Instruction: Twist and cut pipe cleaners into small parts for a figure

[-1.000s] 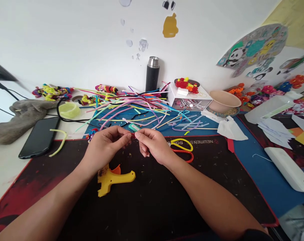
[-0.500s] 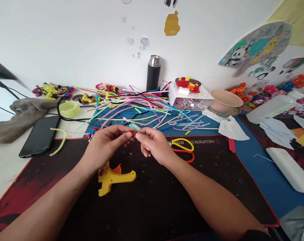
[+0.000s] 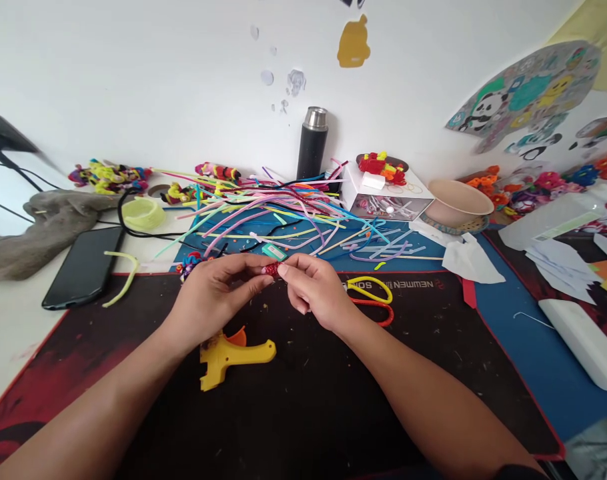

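Between the fingertips of both hands is a small dark red, glittery piece, like a coiled pipe cleaner; much of it is covered by fingers. My left hand pinches its left end with thumb and fingers. On its right end, my right hand closes thumb against index finger, the other fingers curled under. Below the left hand lies a yellow glue gun with an orange trigger. Scissors with one yellow and one red handle rest just right of my right hand. A small teal item sits right behind the fingertips.
Many colourful pipe cleaners spread along the back. Behind them stand a black thermos and a white box. A tan bowl is at right, a phone at left. A dark mat covers the front.
The red piece shows more between the fingertips than before, and the left fingers have shifted around it. The whole view has swung slightly left, so everything appears further right.
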Motion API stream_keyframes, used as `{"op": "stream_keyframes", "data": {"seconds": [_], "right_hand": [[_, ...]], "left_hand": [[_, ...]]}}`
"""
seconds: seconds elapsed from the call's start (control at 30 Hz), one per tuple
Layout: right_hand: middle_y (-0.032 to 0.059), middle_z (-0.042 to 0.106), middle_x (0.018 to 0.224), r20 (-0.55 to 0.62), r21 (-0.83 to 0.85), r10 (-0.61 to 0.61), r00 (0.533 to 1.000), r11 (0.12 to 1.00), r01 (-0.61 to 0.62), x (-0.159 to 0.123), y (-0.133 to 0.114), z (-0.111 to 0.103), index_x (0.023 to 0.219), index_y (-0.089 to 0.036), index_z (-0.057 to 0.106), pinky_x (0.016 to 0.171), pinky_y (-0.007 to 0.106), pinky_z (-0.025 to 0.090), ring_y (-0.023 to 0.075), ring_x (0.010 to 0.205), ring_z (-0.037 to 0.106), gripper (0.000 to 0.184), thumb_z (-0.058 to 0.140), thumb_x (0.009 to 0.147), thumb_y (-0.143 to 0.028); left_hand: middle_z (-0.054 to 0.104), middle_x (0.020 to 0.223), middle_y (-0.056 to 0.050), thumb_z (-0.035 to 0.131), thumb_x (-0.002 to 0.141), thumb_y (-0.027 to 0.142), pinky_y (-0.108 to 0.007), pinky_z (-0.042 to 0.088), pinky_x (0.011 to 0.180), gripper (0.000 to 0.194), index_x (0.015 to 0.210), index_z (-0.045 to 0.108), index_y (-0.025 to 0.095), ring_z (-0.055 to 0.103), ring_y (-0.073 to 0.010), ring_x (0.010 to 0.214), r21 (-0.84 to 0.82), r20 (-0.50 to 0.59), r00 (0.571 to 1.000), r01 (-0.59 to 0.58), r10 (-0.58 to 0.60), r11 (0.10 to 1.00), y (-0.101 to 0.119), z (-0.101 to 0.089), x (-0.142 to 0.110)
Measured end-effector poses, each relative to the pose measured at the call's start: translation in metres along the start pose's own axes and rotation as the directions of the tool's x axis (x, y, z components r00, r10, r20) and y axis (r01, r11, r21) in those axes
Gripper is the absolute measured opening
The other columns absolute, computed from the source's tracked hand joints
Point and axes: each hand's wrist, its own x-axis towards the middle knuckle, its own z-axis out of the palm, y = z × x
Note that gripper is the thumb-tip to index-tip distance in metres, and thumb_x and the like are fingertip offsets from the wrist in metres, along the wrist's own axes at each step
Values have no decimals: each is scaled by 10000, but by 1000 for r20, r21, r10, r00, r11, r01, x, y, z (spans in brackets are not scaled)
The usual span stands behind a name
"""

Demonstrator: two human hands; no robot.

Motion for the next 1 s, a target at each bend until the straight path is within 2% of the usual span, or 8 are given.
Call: {"op": "stream_keyframes", "data": {"seconds": [0.27,0.33,0.43,0.53,0.77,1.0], "right_hand": [[-132,402,452,-49,45,-7,999,999,9,0,3,1,837,-215,623,389,224,248,74,343,410,323,748,932,-497],[-128,419,472,-59,43,-3,998,999,6,0,3,2,855,-215,630,387,226,253,75,350,418,329,757,923,-510],[-117,455,507,-70,20,-17,997,1000,19,0,3,2,868,-214,630,389,231,265,74,361,427,343,759,921,-528],[-108,492,530,-74,-36,-51,996,998,49,-1,2,2,885,-215,622,399,236,284,72,367,423,342,744,939,-530],[-86,512,571,-100,-227,-125,987,969,100,-6,2,6,934,-215,644,436,246,323,91,416,450,263,676,997,-468],[-64,477,602,-89,-469,-305,948,853,230,-7,4,8,890,-218,668,556,267,352,119,542,440,216,647,1016,-393]], "left_hand": [[856,1104,-80,871,879,483,-328,629,828,423,1218,820,235,788,-240,945,-236,68,987,156,-144,959,-2,1,1],[847,1059,-77,880,864,521,-308,622,766,421,1157,819,225,773,-227,898,-259,78,982,184,-169,948,-1,1,3],[819,902,-58,865,870,569,-284,600,695,383,962,807,202,728,-192,769,-237,99,977,207,-189,949,1,0,5],[787,810,-46,828,906,579,-268,579,661,392,846,784,194,689,-167,698,-234,139,968,237,-209,943,1,-1,6],[773,830,-43,827,911,541,-265,570,667,358,860,778,190,686,-167,717,-326,171,953,294,-250,898,-7,-2,7],[733,755,-40,872,826,485,-268,542,612,329,795,738,186,665,-170,675,-385,169,944,328,-284,863,-6,-1,10]]}}
